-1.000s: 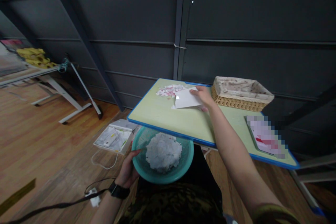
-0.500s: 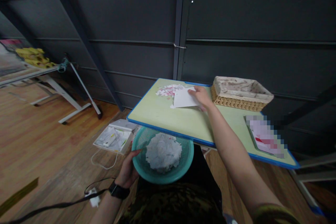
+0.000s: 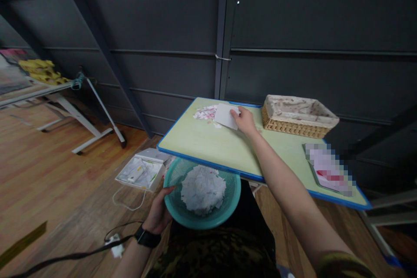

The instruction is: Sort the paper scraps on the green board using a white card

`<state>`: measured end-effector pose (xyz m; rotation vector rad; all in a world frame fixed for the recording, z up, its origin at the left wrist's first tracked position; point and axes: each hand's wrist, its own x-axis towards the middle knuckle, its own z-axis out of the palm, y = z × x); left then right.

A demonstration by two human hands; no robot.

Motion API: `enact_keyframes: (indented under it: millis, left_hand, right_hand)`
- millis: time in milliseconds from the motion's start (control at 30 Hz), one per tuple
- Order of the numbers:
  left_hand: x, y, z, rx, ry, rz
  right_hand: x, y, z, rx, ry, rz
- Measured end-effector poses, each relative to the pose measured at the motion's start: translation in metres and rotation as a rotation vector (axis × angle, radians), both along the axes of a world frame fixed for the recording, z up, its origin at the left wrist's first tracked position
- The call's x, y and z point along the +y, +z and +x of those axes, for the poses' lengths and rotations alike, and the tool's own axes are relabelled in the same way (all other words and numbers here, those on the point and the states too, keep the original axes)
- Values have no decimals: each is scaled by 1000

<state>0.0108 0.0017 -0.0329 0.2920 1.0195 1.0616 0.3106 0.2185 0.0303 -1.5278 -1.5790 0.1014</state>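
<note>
My right hand (image 3: 244,120) pinches a white card (image 3: 226,115) over the pale green tabletop (image 3: 208,145). Just left of the card lies a pile of white and pink paper scraps (image 3: 204,113), partly hidden behind it. Below the table's front edge, my left hand (image 3: 160,212) grips the rim of a teal plastic colander (image 3: 224,219), thumb over the edge. Heaped inside the colander are white paper scraps (image 3: 202,190). Its far rim is tucked under the table edge.
A lined wicker basket (image 3: 298,116) stands at the table's back right, with a blurred flat item (image 3: 329,173) near the right edge. On the floor at left sit an open white box (image 3: 141,171) and a cable. Behind rises a dark panel wall (image 3: 163,30).
My right hand has shifted slightly left and back with the card, which is turned to a different angle. My left hand and the colander stay put.
</note>
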Motion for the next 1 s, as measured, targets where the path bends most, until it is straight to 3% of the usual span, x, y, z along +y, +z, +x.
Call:
enact_keyframes:
  millis: [200, 467, 700, 1000]
  left_hand:
    - [-1, 3, 3, 24, 23, -3]
    - [-1, -1, 1, 39, 25, -14]
    - [0, 0, 0, 20, 12, -6]
    - [0, 1, 0, 25, -9, 4]
  right_hand:
    - [0, 4, 4, 111, 23, -13]
    - [-2, 5, 0, 74, 49, -57]
    - [-5, 14, 8, 85, -81, -42]
    - [-6, 13, 6, 85, -39, -30]
